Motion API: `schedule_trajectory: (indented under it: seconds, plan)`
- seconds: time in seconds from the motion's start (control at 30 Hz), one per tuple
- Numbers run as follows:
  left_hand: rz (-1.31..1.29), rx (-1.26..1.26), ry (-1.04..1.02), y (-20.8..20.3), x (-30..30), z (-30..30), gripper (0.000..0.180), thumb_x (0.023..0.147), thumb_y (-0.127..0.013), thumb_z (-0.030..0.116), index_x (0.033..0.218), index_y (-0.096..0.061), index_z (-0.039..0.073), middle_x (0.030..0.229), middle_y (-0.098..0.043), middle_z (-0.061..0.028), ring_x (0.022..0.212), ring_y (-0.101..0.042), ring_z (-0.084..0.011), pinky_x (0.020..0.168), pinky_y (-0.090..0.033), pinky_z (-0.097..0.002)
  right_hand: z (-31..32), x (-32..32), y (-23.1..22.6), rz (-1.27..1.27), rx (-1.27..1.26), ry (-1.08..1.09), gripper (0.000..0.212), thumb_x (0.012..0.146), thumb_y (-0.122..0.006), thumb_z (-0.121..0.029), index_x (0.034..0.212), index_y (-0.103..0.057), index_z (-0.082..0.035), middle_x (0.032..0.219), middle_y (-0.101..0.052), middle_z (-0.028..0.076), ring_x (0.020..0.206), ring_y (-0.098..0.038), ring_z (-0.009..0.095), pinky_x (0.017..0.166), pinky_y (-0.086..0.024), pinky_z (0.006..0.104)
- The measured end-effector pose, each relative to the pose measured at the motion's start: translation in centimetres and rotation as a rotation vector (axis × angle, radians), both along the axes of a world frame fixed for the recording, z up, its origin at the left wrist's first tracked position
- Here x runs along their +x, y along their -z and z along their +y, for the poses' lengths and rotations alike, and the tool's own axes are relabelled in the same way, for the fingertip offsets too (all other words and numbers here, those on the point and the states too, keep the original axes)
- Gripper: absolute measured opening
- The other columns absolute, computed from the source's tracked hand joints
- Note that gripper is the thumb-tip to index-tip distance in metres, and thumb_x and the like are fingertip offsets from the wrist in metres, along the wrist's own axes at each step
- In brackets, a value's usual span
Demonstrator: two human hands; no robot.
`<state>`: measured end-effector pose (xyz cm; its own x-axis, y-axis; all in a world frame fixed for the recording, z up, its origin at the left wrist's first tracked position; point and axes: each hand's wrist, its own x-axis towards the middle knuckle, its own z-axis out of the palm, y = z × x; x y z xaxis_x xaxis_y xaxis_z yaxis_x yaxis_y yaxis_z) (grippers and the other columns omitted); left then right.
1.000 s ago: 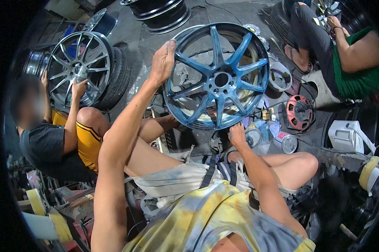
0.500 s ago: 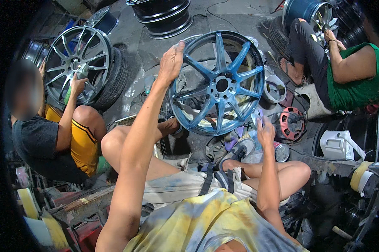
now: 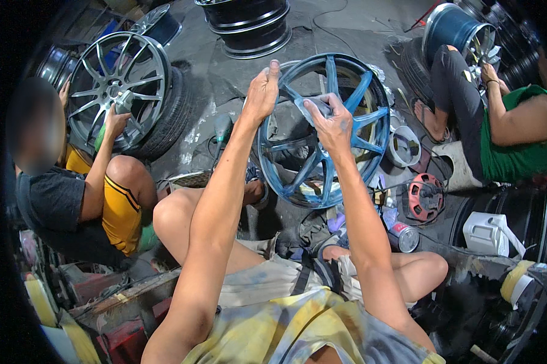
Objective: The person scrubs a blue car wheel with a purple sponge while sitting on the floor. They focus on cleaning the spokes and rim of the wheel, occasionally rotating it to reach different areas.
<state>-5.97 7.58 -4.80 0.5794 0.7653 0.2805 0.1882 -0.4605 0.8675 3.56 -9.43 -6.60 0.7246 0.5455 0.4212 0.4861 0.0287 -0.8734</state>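
Right hand's shift: 0.5 s ago the right hand (image 3: 334, 124) was off the lower right of the blue, multi-spoke metal wheel (image 3: 369, 118); now it is in front of the upper-left spokes.
Right hand's hold: thumb and fingers pinch a small, grey, flat-looking pad (image 3: 321, 108); its contact with the spoke behind cannot be told.
Left hand's hold: the left hand (image 3: 263, 94) is closed on the left edge of the rim, thumb pointing up; the fingertips behind are hidden.
Wheel's place: tilted upright before the person's crossed legs, beside a white plastic pail (image 3: 402, 162) at its right.
Spoke work, judged: keep the small pad flat, follow each spoke lengthwise with even, light pressure, and let the left hand brace the rim so it cannot roll.
Earlier against now: the left hand has stayed at the rim; the wheel sits slightly lower and further right in view; the hub, bare earlier, is now largely covered.
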Motion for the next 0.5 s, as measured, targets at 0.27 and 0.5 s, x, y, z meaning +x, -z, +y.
schedule_trajectory:
  seconds: [0.27, 0.5]
  plan:
    - [-0.023, -0.006, 0.016, -0.4, 0.3, -0.9, 0.078, 0.105, -0.031, 0.067, 0.092, -0.058, -0.005, 0.085, -0.061, -0.0229, 0.083, -0.057, -0.0337, 0.083, -0.046, -0.0447, 4.5, -0.3, -2.0, -0.010, 0.041, -0.058, 0.033, 0.087, -0.080, -0.029, 0.083, -0.064, 0.000, 0.070, -0.066, 0.014, 0.062, -0.062, 0.022, 0.060, -0.048, 0.0371]
    - [-0.055, 0.059, 0.044, -0.9, 0.5, -1.7, 0.071, 0.108, -0.032, 0.059, 0.101, -0.062, -0.006, 0.091, -0.063, -0.0257, 0.090, -0.061, -0.0420, 0.086, -0.046, -0.0471, 3.1, -0.2, -1.7, 0.018, 0.001, -0.058, 0.033, 0.087, -0.080, -0.026, 0.081, -0.062, 0.001, 0.068, -0.063, 0.015, 0.060, -0.062, 0.025, 0.058, -0.046, 0.0388]
